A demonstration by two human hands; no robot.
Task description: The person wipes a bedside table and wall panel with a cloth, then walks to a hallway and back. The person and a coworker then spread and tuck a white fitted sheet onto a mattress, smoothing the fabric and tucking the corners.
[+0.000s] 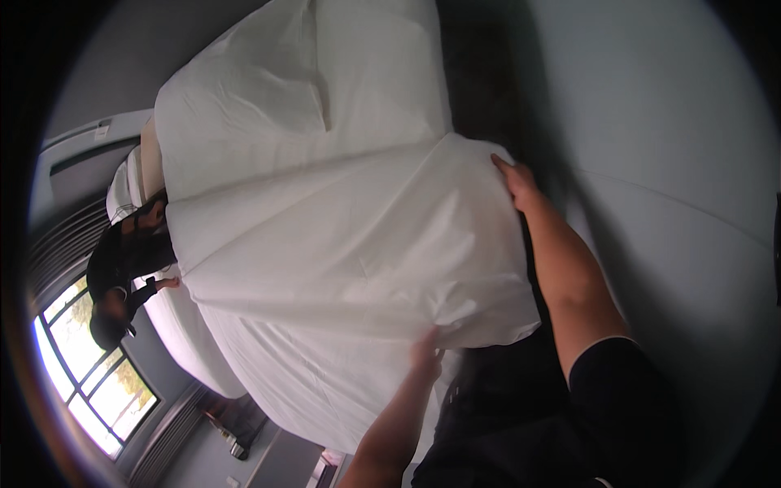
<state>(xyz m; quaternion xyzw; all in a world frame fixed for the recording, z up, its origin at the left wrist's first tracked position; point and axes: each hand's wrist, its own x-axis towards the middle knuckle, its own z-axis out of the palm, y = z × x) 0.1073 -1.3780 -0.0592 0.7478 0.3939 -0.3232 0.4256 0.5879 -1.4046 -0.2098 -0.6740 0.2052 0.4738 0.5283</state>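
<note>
A white bed cover [341,244] lies spread over a bed in front of me, with long creases across it. At its near edge my left hand [427,354] grips the cloth, blurred by motion; the fabric bunches just beyond the fingers. Out along the right side, my right hand [517,183] holds the cover's edge, with a finger lying on top and the rest partly hidden. A white sheet [293,372] hangs below the cover on the left. What looks like a white pillow [268,79] rests at the top of the bed.
Across the bed, a person [131,262] in dark clothes and a cap bends with one hand near the bed's far edge. Another white bed [189,341] stands behind them, by a window [91,366] and radiators [165,433]. A pale wall [659,152] rises close on my right.
</note>
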